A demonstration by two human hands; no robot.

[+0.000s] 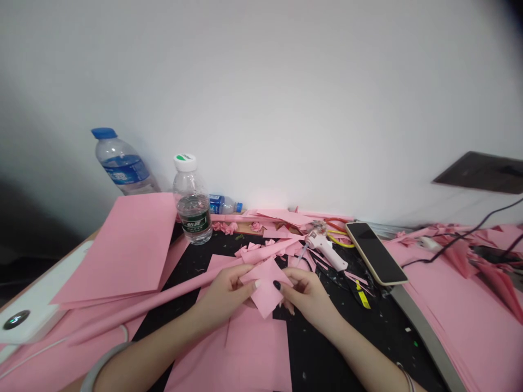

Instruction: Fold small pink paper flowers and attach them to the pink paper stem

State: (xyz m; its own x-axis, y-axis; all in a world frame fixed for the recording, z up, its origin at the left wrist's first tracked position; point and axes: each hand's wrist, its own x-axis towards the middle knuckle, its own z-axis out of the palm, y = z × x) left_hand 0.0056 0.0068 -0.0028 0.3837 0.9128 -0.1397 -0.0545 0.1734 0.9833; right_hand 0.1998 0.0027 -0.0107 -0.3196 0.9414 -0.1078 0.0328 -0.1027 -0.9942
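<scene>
Between my two hands is a small square of pink paper [266, 291], turned so one corner points toward me. My left hand [229, 288] pinches its left corner, thumb on top. On the right corner, my right hand [304, 291] grips it the same way, its thumb also on the face of the paper. The fingers behind the square are mostly hidden. Below the hands lie larger pink paper sheets [245, 356] on a black work surface [322, 359]. A long rolled pink paper tube [180, 295] runs diagonally behind my left hand.
A pale glue gun [327, 250] and a phone [378, 253] lie to the right. A green-labelled water bottle [193, 209] stands at the back left, near a leaning blue-capped bottle [122, 166]. Pink sheets [126, 245] are stacked left. A dark cable [453, 246] crosses the right-hand papers.
</scene>
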